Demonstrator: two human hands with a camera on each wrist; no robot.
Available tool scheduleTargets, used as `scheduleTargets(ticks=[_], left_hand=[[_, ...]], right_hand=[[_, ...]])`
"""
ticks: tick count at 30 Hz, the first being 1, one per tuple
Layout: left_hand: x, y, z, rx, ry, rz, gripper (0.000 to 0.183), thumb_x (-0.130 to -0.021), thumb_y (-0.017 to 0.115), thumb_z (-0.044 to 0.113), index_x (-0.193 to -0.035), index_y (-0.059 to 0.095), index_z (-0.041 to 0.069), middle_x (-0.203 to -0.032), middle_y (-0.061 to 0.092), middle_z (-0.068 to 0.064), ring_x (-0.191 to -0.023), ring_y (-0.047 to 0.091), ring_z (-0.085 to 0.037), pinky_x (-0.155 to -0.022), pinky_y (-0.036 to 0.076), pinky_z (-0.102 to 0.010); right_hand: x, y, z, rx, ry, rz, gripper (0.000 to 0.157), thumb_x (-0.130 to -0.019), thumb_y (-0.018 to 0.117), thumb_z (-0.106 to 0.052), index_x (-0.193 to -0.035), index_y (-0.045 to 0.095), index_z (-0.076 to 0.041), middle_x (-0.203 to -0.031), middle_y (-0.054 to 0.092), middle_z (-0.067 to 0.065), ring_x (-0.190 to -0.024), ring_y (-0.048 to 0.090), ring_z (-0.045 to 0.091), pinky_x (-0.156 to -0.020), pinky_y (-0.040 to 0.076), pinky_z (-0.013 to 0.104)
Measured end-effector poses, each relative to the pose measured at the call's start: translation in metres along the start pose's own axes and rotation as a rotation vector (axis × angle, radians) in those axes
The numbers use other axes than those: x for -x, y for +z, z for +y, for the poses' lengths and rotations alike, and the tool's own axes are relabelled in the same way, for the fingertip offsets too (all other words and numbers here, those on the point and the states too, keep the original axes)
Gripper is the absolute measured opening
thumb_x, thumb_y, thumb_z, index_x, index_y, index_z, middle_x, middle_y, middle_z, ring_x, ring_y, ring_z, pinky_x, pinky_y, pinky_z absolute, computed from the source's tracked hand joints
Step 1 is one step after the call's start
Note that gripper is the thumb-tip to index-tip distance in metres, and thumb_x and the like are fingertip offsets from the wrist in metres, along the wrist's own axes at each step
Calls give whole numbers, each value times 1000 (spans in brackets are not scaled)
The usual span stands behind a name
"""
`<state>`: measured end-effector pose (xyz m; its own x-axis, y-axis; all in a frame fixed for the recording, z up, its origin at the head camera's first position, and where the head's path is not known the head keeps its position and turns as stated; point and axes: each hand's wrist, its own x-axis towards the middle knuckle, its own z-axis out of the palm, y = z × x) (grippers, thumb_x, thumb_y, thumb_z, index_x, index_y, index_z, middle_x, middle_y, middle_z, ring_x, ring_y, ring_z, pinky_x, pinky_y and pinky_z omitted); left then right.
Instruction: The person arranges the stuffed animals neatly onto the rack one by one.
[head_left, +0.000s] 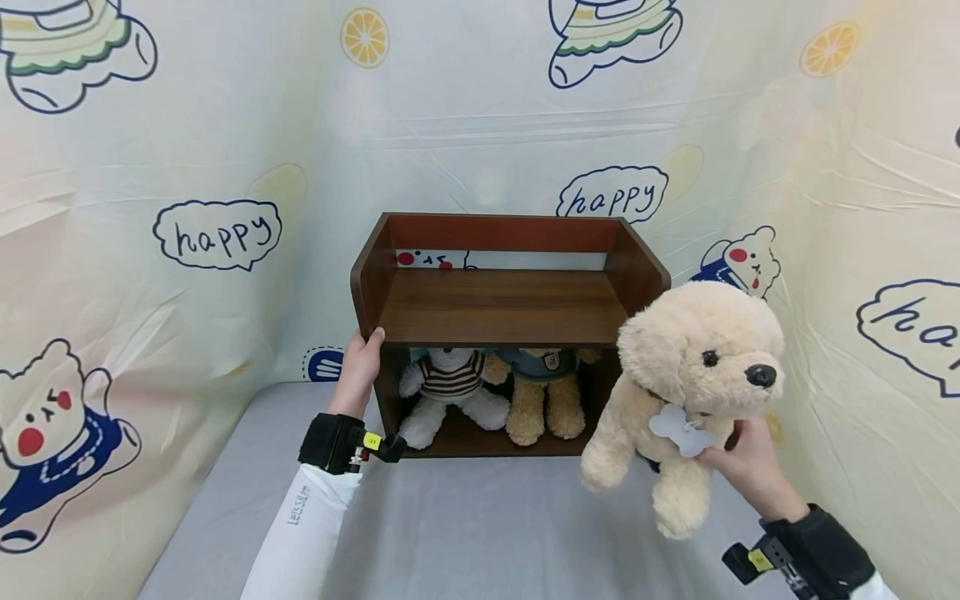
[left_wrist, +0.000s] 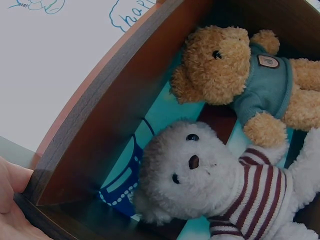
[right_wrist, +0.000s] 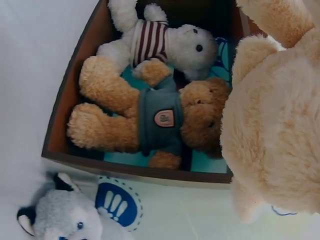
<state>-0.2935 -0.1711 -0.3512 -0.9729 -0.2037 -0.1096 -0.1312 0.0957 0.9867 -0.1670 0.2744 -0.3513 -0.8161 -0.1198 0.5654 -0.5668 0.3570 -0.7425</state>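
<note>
A cream plush dog (head_left: 701, 350) with a grey bone-shaped tag hangs at the right front of a brown wooden shelf (head_left: 502, 308). My right hand (head_left: 753, 471) holds the dog low on its body, thumb near the tag. At the shelf's left side panel, my left hand (head_left: 358, 375) grips the edge at the middle board's height. In the lower compartment sit a white teddy bear (left_wrist: 182, 170) in a striped sweater and, beside it, a brown teddy bear (left_wrist: 217, 65) in a teal sweater. The middle board hides their heads in the head view.
Beside the shelf lies a grey-and-white plush husky (right_wrist: 67, 215), seen in the right wrist view. The shelf stands on a grey covered table (head_left: 480, 525). A printed curtain (head_left: 465, 108) with cartoon figures hangs behind it and at both sides.
</note>
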Motion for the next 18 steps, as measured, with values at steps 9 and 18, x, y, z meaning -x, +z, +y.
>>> scheduleTargets(ticks=[9,18], left_hand=[[0,0,1,-5,-15,0,54,-100,28,29,-146,9,7,-151,10,-14,-136,12,-29,-107,8,-55],[1,1,1,-24,-8,11,54,-100,29,29,-146,10,7,-151,11,-14,-136,12,-29,-107,9,-53]], right_hand=[[-13,-2,-8,66,-8,5,85,-58,62,25,-122,41,-25,-103,51,-15,-84,51,-2,-68,45,10],[-24,1,-16,29,-38,12,84,-57,61,26,-123,44,-24,-105,51,-14,-85,52,-1,-70,45,10]])
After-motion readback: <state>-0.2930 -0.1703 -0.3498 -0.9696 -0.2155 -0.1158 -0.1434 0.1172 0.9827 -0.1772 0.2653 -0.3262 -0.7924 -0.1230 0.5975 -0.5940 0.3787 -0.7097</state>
